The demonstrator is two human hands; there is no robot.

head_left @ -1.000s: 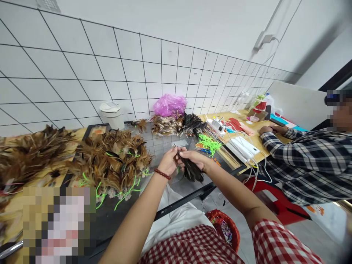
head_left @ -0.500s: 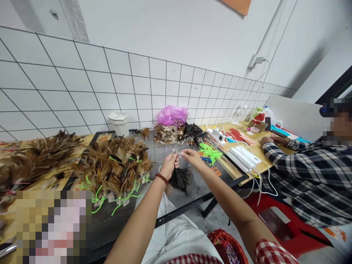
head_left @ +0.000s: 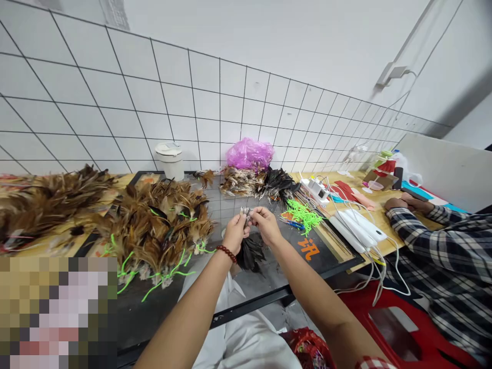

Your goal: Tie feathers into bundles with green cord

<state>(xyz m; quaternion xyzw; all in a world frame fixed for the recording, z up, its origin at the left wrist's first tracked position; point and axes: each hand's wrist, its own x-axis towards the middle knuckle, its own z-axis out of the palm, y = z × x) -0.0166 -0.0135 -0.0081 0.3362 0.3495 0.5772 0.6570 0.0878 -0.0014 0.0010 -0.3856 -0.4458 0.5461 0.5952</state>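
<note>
My left hand [head_left: 235, 232], with a red bead bracelet at the wrist, is closed round the quill ends of a bunch of black feathers [head_left: 250, 252] that hangs down below it. My right hand [head_left: 265, 224] pinches the same quill ends [head_left: 245, 212] from the right, touching the left hand. Both hands are held over the dark mat [head_left: 269, 266] at the table's front edge. A heap of brown feather bunches tied with green cord [head_left: 161, 230] lies just left of my hands.
More brown feathers [head_left: 46, 205] lie far left. At the wall stand a white lidded pot [head_left: 169, 160], a pink plastic bag [head_left: 249, 152] and black and speckled feathers [head_left: 261, 182]. Green cords [head_left: 303, 212] and white power strips [head_left: 355, 225] lie right. A person in a plaid sleeve [head_left: 434, 233] sits right.
The black feather bunch went from my right hand to hanging below my left. My right hand drew away slightly, then came back to pinch the quill ends. The view shifted.
</note>
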